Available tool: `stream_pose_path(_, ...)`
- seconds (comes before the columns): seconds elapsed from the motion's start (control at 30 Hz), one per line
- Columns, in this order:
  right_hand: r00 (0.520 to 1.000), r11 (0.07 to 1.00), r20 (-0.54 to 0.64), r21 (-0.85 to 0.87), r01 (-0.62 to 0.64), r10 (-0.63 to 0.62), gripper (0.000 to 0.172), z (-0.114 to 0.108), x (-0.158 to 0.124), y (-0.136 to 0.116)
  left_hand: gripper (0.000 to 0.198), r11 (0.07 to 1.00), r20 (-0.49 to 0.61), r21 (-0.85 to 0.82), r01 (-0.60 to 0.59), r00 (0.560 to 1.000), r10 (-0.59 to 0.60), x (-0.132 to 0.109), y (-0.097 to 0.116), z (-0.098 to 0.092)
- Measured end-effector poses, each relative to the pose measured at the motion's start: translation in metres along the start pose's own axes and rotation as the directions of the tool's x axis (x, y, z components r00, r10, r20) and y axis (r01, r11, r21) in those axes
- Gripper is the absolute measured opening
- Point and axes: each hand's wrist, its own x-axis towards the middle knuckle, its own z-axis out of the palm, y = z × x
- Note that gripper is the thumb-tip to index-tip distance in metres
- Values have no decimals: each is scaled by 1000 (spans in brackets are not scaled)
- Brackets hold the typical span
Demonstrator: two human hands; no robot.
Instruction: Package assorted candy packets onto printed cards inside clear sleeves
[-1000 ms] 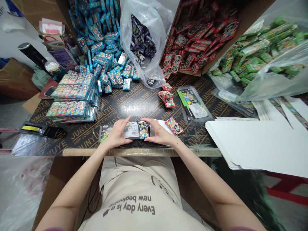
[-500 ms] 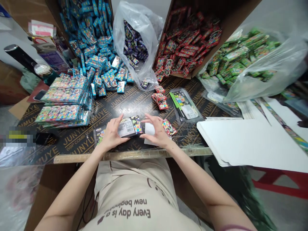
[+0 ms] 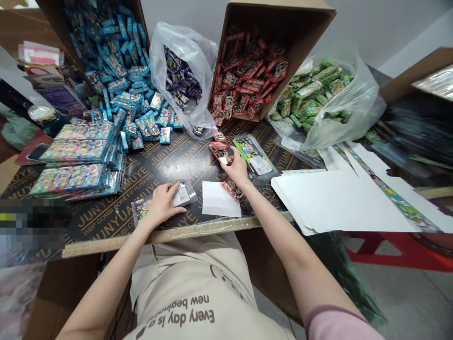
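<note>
My left hand [image 3: 163, 204] lies over a clear plastic bag [image 3: 191, 192] with a printed card and white barcode label inside, holding it by its edges near the table's front, thumb apart from the fingers. My right hand [image 3: 236, 169] reaches to a small group of red candy packets [image 3: 220, 147], thumb and fingertips closed around the nearest one. Below my right wrist another red packet [image 3: 232, 188] rests on the edge of a white paper sheet [image 3: 216, 200]. Whatever is under my left palm is hidden.
Blue packets [image 3: 136, 101] spill from a carton, behind filled packs stacked [image 3: 76, 151] at left. Purple packets [image 3: 182, 78] fill a plastic bag, red ones a carton [image 3: 279, 4], green ones [image 3: 318, 89] another bag. Printed bags [image 3: 256, 158] and white card sheets [image 3: 339, 198] lie right.
My right hand has left the bag and moved away and right to the red packets. The purple packet between my hands is out of sight. The view has shifted right.
</note>
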Motion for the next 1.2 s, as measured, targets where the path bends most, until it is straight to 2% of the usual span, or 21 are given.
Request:
stream_pose_path(0.07,995,985,-66,160,-66,77,66,-3,-14,-16,69,983,-93,-179,52,993,-70,2,13,-3)
stream_pose_path(0.1,995,969,-72,242,-50,69,65,-6,-24,-29,65,944,-126,-317,93,982,-139,4,22,-4)
stream_pose_path(0.13,998,951,-60,308,1,19,66,-9,-34,-43,61,867,-127,-479,139,966,-225,6,31,-6)
stream_pose_path(0.17,998,933,-50,356,52,-37,66,-13,-45,-56,59,743,-83,-642,188,947,-311,8,41,-6)
stream_pose_path(0.23,991,903,-30,410,132,-131,65,-19,-66,-79,53,403,100,-873,275,910,-403,13,58,-7)
stream_pose_path(0.3,979,878,-4,442,184,-203,64,-24,-85,-94,45,108,244,-944,311,881,-406,15,69,-7)
stream_pose_path(0.33,973,867,6,455,202,-230,64,-26,-92,-98,42,17,270,-952,305,868,-416,16,73,-7)
stream_pose_path(0.4,966,852,7,473,223,-257,64,-28,-104,-103,40,-67,267,-961,267,840,-472,15,75,-9)
stream_pose_path(0.5,950,825,18,501,260,-311,69,-33,-111,-105,39,-61,225,-972,228,816,-533,10,72,-15)
stream_pose_path(0.57,916,796,70,524,303,-394,76,-38,-110,-107,35,-27,214,-971,237,816,-537,6,68,-19)
stream_pose_path(0.67,844,761,157,538,363,-513,86,-42,-105,-112,32,71,255,-944,323,848,-465,0,63,-23)
stream_pose_path(0.73,796,738,195,546,398,-573,86,-42,-102,-115,33,139,279,-923,360,872,-403,-4,62,-24)
stream_pose_path(0.77,782,728,194,545,416,-593,85,-41,-101,-116,35,142,284,-922,360,879,-383,-5,63,-25)
stream_pose_path(0.83,793,718,137,535,445,-594,82,-38,-101,-117,39,60,298,-939,340,886,-356,-8,65,-25)
stream_pose_path(0.9,841,722,32,531,444,-541,84,-36,-102,-118,41,-94,356,-934,344,885,-299,-12,69,-23)
stream_pose_path(0.97,879,725,-47,545,421,-474,86,-34,-103,-118,44,-213,428,-897,388,882,-198,-16,74,-18)
stream_pose_path(1.0,889,724,-68,554,412,-454,86,-33,-104,-118,45,-238,459,-876,420,877,-140,-18,76,-16)
stream_pose_path(1.03,892,721,-77,561,408,-445,86,-33,-105,-118,47,-241,483,-859,452,871,-86,-20,78,-13)
stream_pose_path(1.1,887,719,-91,552,423,-452,86,-33,-105,-115,49,-187,503,-852,489,863,-36,-20,79,-10)
stream_pose_path(1.17,880,746,-130,482,459,-457,84,-33,-101,-109,51,-50,473,-881,471,875,-97,-16,72,-10)
stream_pose_path(1.2,882,777,-156,424,466,-444,83,-33,-97,-103,52,70,416,-900,431,895,-161,-12,66,-12)
